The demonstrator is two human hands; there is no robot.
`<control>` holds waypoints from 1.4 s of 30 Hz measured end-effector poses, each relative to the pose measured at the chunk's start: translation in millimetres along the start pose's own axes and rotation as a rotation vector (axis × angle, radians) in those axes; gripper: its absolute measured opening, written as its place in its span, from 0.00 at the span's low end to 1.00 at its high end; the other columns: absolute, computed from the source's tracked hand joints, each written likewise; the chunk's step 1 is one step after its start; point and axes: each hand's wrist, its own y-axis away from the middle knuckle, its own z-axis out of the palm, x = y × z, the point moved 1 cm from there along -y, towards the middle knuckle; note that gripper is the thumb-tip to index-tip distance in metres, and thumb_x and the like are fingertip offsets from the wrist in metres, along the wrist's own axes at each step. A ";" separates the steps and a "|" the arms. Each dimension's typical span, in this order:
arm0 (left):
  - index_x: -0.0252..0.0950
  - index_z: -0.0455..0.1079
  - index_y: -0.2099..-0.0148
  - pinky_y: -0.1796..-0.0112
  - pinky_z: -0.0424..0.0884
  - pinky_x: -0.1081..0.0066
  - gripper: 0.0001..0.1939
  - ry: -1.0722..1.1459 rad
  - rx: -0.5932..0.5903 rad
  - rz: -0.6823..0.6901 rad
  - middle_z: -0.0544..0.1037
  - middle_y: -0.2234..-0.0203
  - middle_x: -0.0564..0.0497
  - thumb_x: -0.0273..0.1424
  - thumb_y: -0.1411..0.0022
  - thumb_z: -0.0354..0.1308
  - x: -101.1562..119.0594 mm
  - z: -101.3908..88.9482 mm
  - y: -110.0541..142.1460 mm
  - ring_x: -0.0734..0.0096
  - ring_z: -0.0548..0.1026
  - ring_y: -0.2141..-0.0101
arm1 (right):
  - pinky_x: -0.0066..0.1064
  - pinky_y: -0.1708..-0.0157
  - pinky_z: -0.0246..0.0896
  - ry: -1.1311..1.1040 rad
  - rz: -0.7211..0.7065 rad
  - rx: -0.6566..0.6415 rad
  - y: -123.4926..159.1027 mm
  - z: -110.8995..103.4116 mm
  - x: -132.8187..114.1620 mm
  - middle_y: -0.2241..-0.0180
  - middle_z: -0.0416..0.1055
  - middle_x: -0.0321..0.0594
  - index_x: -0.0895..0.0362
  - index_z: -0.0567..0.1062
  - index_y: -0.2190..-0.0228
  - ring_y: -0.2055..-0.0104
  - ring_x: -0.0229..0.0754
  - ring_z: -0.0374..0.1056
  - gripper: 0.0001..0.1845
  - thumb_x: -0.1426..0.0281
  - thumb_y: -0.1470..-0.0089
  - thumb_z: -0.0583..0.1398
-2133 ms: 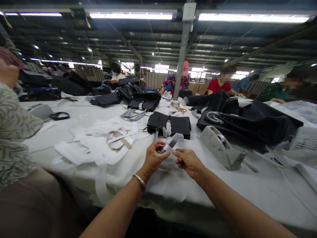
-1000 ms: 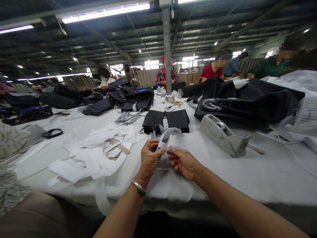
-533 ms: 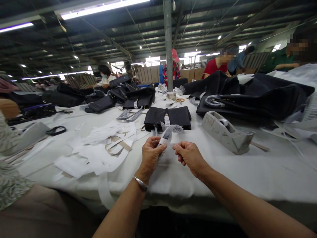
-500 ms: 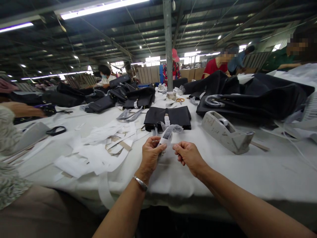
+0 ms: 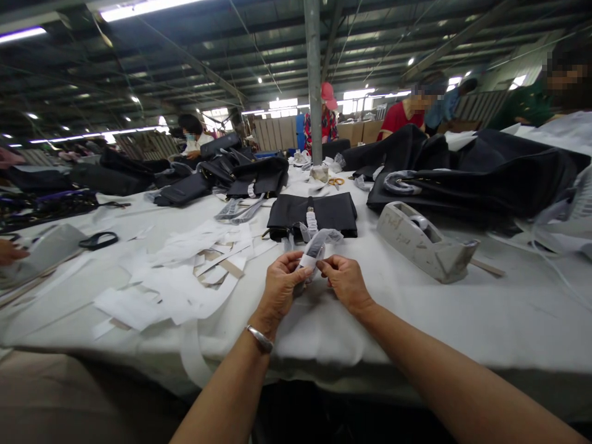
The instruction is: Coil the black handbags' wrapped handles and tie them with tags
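My left hand (image 5: 287,279) is closed around a bag handle (image 5: 319,242) wrapped in clear plastic, with a white band about it. From the right, my right hand (image 5: 343,279) pinches the edge of that wrapping at the band, thumb and fingertips together. Whether a small bit of tape is between those fingertips, I cannot tell. The handle loops up in front of a black bag (image 5: 335,214), which lies flat just beyond my hands. A white wrapped strap piece (image 5: 311,221) runs down the middle of the bag.
A grey tape dispenser (image 5: 423,243) stands to the right. White paper strips (image 5: 161,287) are heaped on the left, near black-handled scissors (image 5: 98,240). More black bags (image 5: 490,179) are piled at back right. A metal post (image 5: 314,80) rises behind. A co-worker's hand (image 5: 12,251) is at far left.
My right hand has moved left onto the wrapped handle, from a small gap beside it. The co-worker's arm at left has mostly gone out of view.
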 end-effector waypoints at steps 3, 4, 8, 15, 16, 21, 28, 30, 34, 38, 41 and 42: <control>0.30 0.72 0.55 0.70 0.71 0.73 0.26 0.024 -0.018 -0.013 0.80 0.66 0.46 0.27 0.58 0.72 0.5 0.7 0.5 0.70 0.77 0.71 | 0.26 0.84 0.52 -0.051 0.009 0.029 2.5 0.6 2.7 0.82 0.67 0.34 0.58 0.71 0.81 0.83 0.32 0.57 0.20 0.54 0.60 0.67; 0.30 0.72 0.55 0.70 0.71 0.73 0.25 0.035 -0.016 -0.012 0.79 0.66 0.46 0.27 0.57 0.72 1.1 0.9 0.7 0.70 0.76 0.71 | 0.26 0.84 0.52 -0.075 0.009 0.041 2.9 2.6 3.6 0.82 0.67 0.34 0.58 0.71 0.81 0.83 0.32 0.57 0.21 0.53 0.60 0.67; 0.31 0.72 0.54 0.71 0.72 0.72 0.23 0.066 0.009 -0.011 0.79 0.66 0.47 0.28 0.54 0.70 4.0 0.9 1.1 0.71 0.76 0.71 | 0.26 0.84 0.52 -0.165 -0.003 0.064 1.9 16.6 5.6 0.81 0.66 0.33 0.58 0.70 0.79 0.83 0.32 0.57 0.18 0.56 0.56 0.64; 0.32 0.72 0.55 0.67 0.73 0.73 0.23 0.107 0.034 -0.039 0.79 0.64 0.48 0.28 0.56 0.70 6.0 1.5 0.1 0.71 0.77 0.69 | 0.29 0.71 0.61 0.062 -0.130 0.074 -1.3 23.8 -0.3 0.74 0.71 0.37 0.56 0.70 0.74 0.72 0.39 0.65 0.07 0.66 0.48 0.57; 0.32 0.72 0.55 0.66 0.73 0.73 0.23 0.103 0.033 -0.041 0.78 0.65 0.49 0.28 0.56 0.70 6.0 1.7 0.2 0.71 0.77 0.69 | 0.30 0.68 0.61 0.167 -0.152 0.082 -0.7 23.1 -2.3 0.72 0.72 0.38 0.55 0.70 0.73 0.70 0.40 0.66 0.06 0.67 0.47 0.56; 0.33 0.72 0.55 0.65 0.73 0.74 0.23 0.079 0.003 -0.046 0.79 0.63 0.48 0.29 0.55 0.70 6.7 2.1 1.4 0.72 0.77 0.68 | 0.33 0.63 0.58 0.623 -0.223 0.091 1.6 20.7 -12.8 0.63 0.75 0.42 0.54 0.68 0.61 0.61 0.45 0.70 0.09 0.69 0.46 0.55; 0.33 0.74 0.54 0.65 0.72 0.73 0.23 -0.088 -0.115 -0.042 0.79 0.63 0.47 0.30 0.55 0.72 3.6 9.1 6.6 0.70 0.76 0.67 | 0.35 0.64 0.57 0.762 -0.135 -0.031 -2.3 -18.4 -8.4 0.66 0.75 0.44 0.54 0.67 0.58 0.62 0.50 0.72 0.20 0.55 0.48 0.59; 0.32 0.75 0.55 0.61 0.71 0.73 0.22 -0.188 -0.193 -0.022 0.79 0.62 0.46 0.30 0.54 0.71 1.3 14.3 8.2 0.68 0.76 0.63 | 0.36 0.64 0.57 0.774 -0.112 -0.038 1.2 -31.6 -4.4 0.65 0.75 0.46 0.55 0.69 0.60 0.61 0.51 0.71 0.23 0.52 0.51 0.61; 0.33 0.76 0.55 0.58 0.71 0.69 0.21 -0.333 -0.254 0.037 0.80 0.62 0.45 0.31 0.54 0.71 -3.1 21.9 10.4 0.63 0.76 0.61 | 0.36 0.63 0.58 0.765 -0.081 -0.022 6.8 -50.5 3.0 0.67 0.75 0.46 0.55 0.72 0.64 0.62 0.51 0.71 0.16 0.58 0.52 0.62; 0.36 0.77 0.56 0.56 0.69 0.65 0.20 -0.542 -0.282 0.124 0.79 0.61 0.46 0.29 0.54 0.68 -6.9 25.5 15.9 0.59 0.75 0.60 | 0.32 0.67 0.58 0.558 0.053 -0.062 -10.4 -86.0 7.8 0.75 0.73 0.40 0.55 0.72 0.78 0.66 0.48 0.70 0.08 0.75 0.64 0.66; 0.38 0.76 0.54 0.54 0.67 0.62 0.20 -0.758 -0.360 0.257 0.78 0.59 0.46 0.26 0.53 0.66 -8.9 30.3 22.3 0.56 0.74 0.57 | 0.29 0.74 0.59 0.471 0.115 -0.006 -41.3 -118.6 4.5 0.76 0.70 0.38 0.56 0.73 0.73 0.73 0.41 0.67 0.09 0.76 0.62 0.65; 0.39 0.76 0.54 0.53 0.66 0.61 0.20 -0.840 -0.390 0.301 0.78 0.59 0.46 0.25 0.53 0.65 -9.1 32.4 24.4 0.56 0.73 0.57 | 0.28 0.76 0.60 0.438 0.125 0.032 -53.7 -125.6 1.9 0.74 0.71 0.39 0.57 0.73 0.68 0.73 0.40 0.66 0.11 0.73 0.59 0.64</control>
